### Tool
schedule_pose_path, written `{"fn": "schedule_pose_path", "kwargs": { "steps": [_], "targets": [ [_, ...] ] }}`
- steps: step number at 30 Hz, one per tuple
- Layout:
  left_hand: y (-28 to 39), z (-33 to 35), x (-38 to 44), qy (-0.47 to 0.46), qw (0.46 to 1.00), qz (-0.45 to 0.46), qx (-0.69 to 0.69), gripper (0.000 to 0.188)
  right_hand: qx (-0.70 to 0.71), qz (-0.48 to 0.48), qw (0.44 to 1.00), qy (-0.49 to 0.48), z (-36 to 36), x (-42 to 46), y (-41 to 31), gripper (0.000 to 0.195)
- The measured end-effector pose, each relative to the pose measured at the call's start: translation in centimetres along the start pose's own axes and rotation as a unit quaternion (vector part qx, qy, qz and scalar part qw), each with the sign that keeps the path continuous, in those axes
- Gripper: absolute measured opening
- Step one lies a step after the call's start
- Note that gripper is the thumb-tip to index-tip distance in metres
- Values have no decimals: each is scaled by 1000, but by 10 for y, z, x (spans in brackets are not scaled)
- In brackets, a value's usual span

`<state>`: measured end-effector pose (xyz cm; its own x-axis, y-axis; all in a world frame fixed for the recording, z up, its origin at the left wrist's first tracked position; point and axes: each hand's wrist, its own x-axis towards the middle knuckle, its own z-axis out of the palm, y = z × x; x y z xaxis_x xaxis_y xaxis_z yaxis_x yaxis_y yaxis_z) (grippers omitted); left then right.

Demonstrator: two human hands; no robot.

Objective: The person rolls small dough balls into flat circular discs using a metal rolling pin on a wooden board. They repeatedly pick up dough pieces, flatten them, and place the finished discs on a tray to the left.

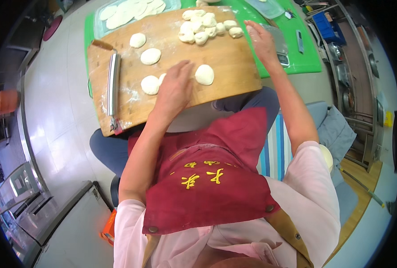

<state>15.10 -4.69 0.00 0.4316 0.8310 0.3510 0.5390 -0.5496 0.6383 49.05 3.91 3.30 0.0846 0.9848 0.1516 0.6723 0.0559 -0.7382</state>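
Observation:
My left hand [175, 83] is palm down, low over the wooden board [228, 63], its fingers extended. It partly covers a small dough piece [162, 77]; whether the palm touches dough is hidden. Close by on its left lies a flattened dough round [150, 85], and past the fingertips to the right is another dough disc [204, 75]. Two more flattened pieces, an oval one [150, 56] and a smaller one [138, 40], rest farther back. My right hand [261, 42] hovers at the board's right edge, holding nothing visible, near a pile of dough lumps [198, 26].
A metal rolling pin [113, 83] with a wooden handle lies along the board's left side. Behind it, a clear tray [99, 28] holds rolled wrappers. On the green table [305, 63] stand a digital scale [283, 59] and another clear tray [269, 8]. Metal shelving [361, 43] is at right.

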Motion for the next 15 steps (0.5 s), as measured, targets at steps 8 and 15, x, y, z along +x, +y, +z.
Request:
{"fn": "schedule_pose_path", "kwargs": {
  "steps": [8, 15],
  "targets": [
    [13, 29, 54, -235, 962, 96, 100, 46, -209, -78, 971, -90, 14, 19, 40, 60],
    [13, 15, 34, -189, 977, 77, 59, 34, -223, -67, 963, -134, 25, -2, 20, 56]
  ]
}}
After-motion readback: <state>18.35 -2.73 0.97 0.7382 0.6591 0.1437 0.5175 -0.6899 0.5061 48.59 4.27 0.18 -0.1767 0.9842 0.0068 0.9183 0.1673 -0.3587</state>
